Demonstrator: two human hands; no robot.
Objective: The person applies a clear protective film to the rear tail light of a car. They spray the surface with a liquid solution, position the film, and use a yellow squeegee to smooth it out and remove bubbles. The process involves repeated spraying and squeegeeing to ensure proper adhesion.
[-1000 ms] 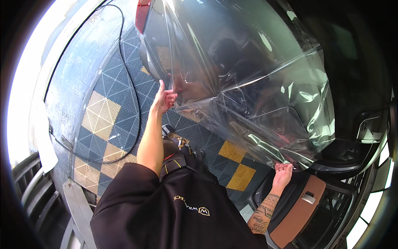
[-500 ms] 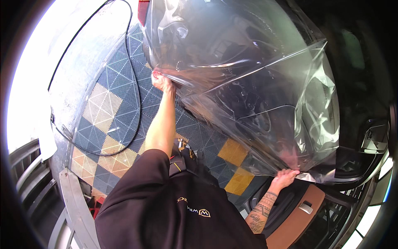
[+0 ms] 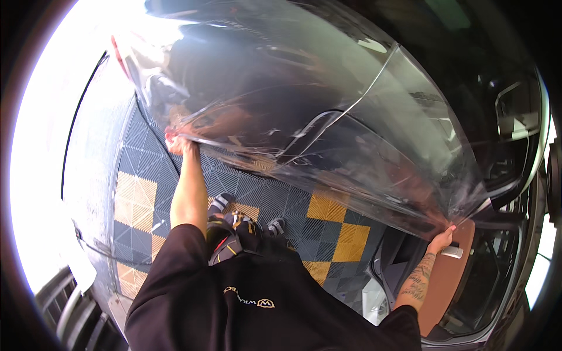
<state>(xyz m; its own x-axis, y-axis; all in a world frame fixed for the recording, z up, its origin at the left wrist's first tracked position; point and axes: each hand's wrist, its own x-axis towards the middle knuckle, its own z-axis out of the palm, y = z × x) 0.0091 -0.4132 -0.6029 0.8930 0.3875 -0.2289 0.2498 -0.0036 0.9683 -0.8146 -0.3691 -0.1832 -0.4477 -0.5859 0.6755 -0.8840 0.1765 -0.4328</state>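
A large sheet of clear plastic film (image 3: 345, 175) stretches between my two hands in front of a dark car's side (image 3: 252, 64). My left hand (image 3: 178, 144) is closed on the film's near edge at the left. At the lower right, my right hand (image 3: 443, 238) pinches the sheet's other near corner. Creases gather toward both grips, and one long fold runs up the middle. Through the film the dark bodywork shows; where the sheet touches it I cannot tell. Just beside my right hand is a silver door handle (image 3: 452, 252) on a brown door panel (image 3: 448, 292).
Black, grey and yellow ribbed tiles (image 3: 287, 199) cover the floor under my feet. A black cable (image 3: 73, 134) curves along the bright left side. Dark slatted metalwork (image 3: 76, 304) stands at the lower left. The open car door flanks me on the right.
My hands have spread farther apart: the left went left and slightly down, the right went right and slightly up. The film is drawn out wider and tauter between them.
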